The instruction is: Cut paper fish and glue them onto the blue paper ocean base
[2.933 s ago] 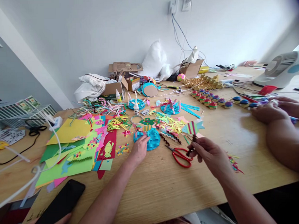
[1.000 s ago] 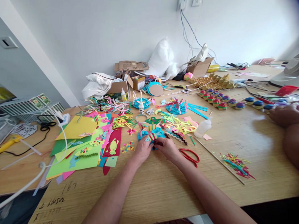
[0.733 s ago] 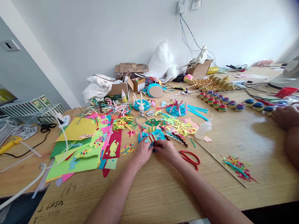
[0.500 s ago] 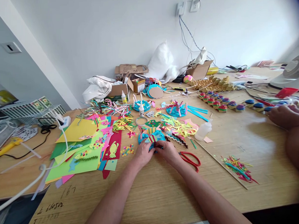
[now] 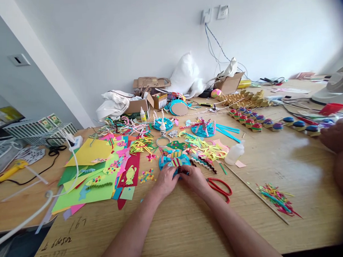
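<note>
My left hand and my right hand meet at the near edge of a round blue paper disc on the wooden table. A striped paper fish stands on the disc. My left hand's fingers are curled on the disc's rim. My right hand's fingers pinch a short dark wavy strip against the disc. Red scissors lie just right of my right hand.
Coloured paper sheets and cut-outs cover the left. A glue bottle lies on its side; a thin wooden stick and paper scraps lie to the right. Another person's hands work at the right edge near a fan.
My right hand has carried the dark strip from above the scissors leftward to the blue disc, where it stays beside my left hand. Over the last second both hands hardly move.
</note>
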The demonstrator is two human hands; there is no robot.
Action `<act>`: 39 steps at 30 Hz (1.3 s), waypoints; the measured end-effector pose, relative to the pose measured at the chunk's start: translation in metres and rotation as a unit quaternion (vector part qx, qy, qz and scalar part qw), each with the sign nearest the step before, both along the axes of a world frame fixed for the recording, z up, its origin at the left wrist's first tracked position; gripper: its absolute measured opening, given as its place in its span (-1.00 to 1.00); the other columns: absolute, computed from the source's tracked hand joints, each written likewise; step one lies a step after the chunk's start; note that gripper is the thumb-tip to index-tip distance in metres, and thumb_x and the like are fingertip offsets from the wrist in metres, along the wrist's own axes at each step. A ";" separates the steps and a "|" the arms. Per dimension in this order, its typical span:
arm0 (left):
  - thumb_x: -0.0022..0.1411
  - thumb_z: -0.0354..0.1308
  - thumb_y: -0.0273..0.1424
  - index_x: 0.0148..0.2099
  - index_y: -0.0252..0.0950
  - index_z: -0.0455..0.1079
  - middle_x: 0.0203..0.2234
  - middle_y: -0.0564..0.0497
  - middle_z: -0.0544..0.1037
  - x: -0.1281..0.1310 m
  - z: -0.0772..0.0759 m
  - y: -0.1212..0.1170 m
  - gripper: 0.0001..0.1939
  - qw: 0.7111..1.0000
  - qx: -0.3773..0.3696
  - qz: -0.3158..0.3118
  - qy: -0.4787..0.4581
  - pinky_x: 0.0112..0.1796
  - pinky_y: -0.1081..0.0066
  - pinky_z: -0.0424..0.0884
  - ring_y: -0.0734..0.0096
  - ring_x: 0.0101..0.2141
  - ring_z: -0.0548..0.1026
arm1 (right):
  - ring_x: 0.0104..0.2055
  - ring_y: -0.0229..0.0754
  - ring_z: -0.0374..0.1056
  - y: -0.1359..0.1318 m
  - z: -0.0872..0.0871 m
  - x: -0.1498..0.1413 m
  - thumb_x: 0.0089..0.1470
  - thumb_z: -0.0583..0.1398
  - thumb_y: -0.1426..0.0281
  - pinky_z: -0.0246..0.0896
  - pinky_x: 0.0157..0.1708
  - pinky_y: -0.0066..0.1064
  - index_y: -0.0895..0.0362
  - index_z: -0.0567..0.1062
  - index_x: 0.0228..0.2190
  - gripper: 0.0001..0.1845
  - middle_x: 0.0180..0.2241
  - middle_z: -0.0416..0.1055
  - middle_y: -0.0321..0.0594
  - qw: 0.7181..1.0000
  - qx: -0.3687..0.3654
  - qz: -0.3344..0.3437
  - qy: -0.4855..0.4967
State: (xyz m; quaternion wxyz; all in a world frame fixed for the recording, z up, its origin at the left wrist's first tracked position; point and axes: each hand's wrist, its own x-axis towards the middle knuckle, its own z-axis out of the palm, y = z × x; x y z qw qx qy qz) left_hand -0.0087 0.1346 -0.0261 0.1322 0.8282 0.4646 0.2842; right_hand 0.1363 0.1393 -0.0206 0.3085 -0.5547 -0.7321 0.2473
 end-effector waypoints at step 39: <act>0.23 -0.01 -0.47 -0.14 -0.36 0.34 -0.23 -0.13 0.46 -0.001 0.005 -0.001 -0.83 1.000 0.002 -0.018 0.006 -0.11 0.24 0.34 0.23 -0.15 0.39 | -0.39 -0.16 0.38 0.001 -0.008 0.001 -0.12 0.12 0.46 0.18 -0.38 -0.41 0.16 0.49 -0.48 -0.87 -0.47 0.49 -0.20 1.000 0.009 0.008 -0.004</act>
